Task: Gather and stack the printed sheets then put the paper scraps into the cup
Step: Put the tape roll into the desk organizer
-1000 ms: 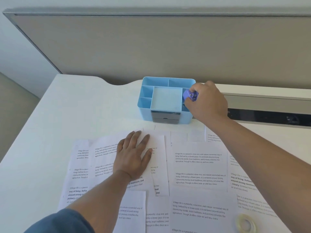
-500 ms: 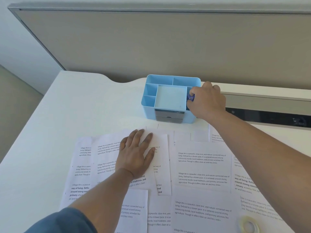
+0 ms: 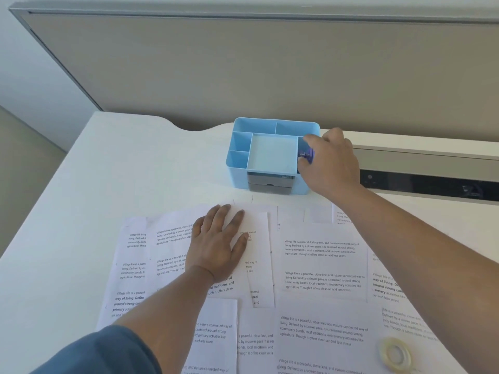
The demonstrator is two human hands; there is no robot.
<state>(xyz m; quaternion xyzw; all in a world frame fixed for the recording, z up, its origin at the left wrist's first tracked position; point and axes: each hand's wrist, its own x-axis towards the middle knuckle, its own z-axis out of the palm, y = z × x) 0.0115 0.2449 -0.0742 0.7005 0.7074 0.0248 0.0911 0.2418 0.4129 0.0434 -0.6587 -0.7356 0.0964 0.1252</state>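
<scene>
Several printed sheets lie spread and overlapping across the white desk. My left hand rests flat on the sheets left of centre, fingers straight. My right hand reaches to the right side of a light blue desk organiser at the back and grips a small purple object at the organiser's right-hand compartment. Which object it is cannot be told. Small blank paper strips lie just in front of the organiser.
A roll of clear tape lies on the sheets at the front right. A grey partition stands behind the desk, with a cable slot along the back right edge. The desk's left edge drops off to the floor.
My right hand with the purple object has lowered toward the organiser's right compartment. The left hand has stayed pressed on the sheets.
</scene>
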